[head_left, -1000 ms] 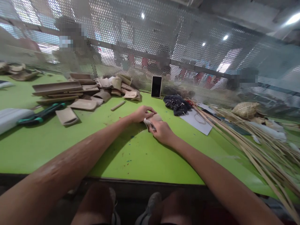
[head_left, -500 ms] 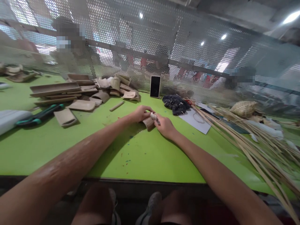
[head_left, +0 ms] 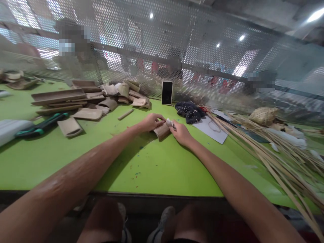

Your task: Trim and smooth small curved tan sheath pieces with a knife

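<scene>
A curved piece of split bamboo [head_left: 162,132] lies on the green table in front of me, its rounded side up. My left hand [head_left: 152,122] grips its far left end, fingers bent over it. In my right hand [head_left: 182,134], closed at the bamboo's right side, is a small tool with a white, wrapped-looking end [head_left: 169,122]. The tool's far end is too small and covered to make out. A short bamboo stick [head_left: 126,114] lies to the left of my left hand.
Cut bamboo pieces [head_left: 59,97] are piled at the back left, near a black-and-green handled tool [head_left: 42,127]. A phone [head_left: 167,92] stands upright at the back. Dark cloth [head_left: 189,112], white paper [head_left: 212,131] and long bamboo strips [head_left: 263,152] lie right. People appear behind the perforated screen [head_left: 141,44].
My right hand and its small tool have shifted slightly right along the bamboo, showing more of its top. My left hand stays in place.
</scene>
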`<action>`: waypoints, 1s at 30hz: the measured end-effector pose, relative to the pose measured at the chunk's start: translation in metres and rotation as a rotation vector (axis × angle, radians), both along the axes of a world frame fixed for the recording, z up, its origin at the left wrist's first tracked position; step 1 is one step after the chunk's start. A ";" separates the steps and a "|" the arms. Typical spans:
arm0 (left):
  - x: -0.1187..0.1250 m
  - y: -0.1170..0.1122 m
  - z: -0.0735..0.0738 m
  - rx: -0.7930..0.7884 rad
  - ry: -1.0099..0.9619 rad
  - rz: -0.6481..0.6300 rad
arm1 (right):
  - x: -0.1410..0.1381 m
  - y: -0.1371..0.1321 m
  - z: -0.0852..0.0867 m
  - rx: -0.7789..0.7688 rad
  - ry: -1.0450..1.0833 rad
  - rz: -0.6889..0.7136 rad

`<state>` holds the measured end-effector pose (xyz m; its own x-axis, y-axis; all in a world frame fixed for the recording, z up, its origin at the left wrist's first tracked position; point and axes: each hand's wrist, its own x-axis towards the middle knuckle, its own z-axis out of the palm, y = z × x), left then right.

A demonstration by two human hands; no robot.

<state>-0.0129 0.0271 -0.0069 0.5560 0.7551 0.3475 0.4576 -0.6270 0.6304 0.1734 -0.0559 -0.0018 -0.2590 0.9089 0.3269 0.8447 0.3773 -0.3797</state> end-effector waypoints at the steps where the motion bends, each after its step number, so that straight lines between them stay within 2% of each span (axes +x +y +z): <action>1: 0.000 -0.001 0.001 -0.003 0.005 0.010 | 0.001 0.001 0.001 0.002 -0.027 -0.034; 4: 0.001 -0.002 0.002 -0.023 0.011 0.021 | -0.009 -0.008 0.003 0.007 -0.110 -0.033; 8: 0.001 -0.003 0.003 -0.025 0.001 0.016 | -0.029 -0.026 0.002 0.023 -0.224 0.107; 10: 0.001 -0.002 0.003 -0.029 0.004 0.016 | -0.029 -0.026 0.002 0.047 -0.262 0.135; 15: 0.003 -0.001 0.002 -0.010 0.030 0.021 | -0.001 -0.005 0.005 0.047 -0.269 -0.045; 17: 0.003 -0.002 0.003 0.000 0.028 0.032 | 0.002 -0.003 0.006 0.064 -0.277 -0.088; 19: 0.003 -0.002 0.004 -0.022 0.019 0.032 | -0.005 -0.008 0.005 0.085 -0.274 -0.049; 22: 0.003 -0.003 0.004 -0.041 -0.008 0.005 | -0.022 -0.021 0.002 0.099 -0.241 0.111; 24: 0.003 -0.002 0.003 -0.047 -0.037 -0.012 | -0.027 -0.024 0.000 0.109 -0.220 0.169; 30: 0.005 0.004 -0.006 -0.066 -0.093 -0.024 | -0.012 -0.009 0.005 0.119 -0.195 -0.023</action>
